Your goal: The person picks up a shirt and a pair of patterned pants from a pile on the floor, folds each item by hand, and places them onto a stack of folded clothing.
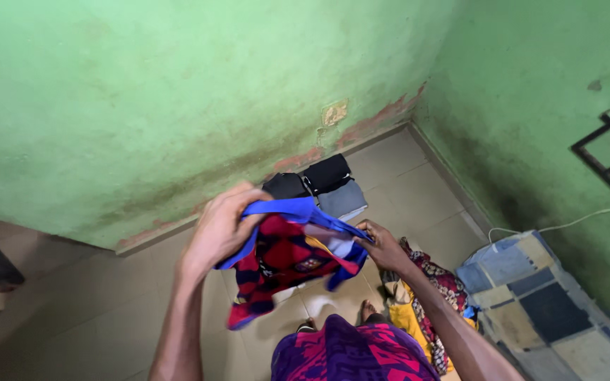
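Observation:
I hold a red and dark blue striped shirt [284, 262] with bright blue trim up in front of me. My left hand [222, 226] grips its blue collar edge at the left. My right hand [383, 247] pinches the blue trim at the right. The shirt hangs bunched between both hands, above the tiled floor. Below it I see my purple and pink patterned garment [351, 353] and my toes.
Folded black and grey clothes [323, 185] lie stacked by the green wall. A heap of patterned yellow and red cloth [428, 296] lies on the floor at my right, beside a blue patchwork mat [541, 303]. A white cable [573, 222] runs along the right wall.

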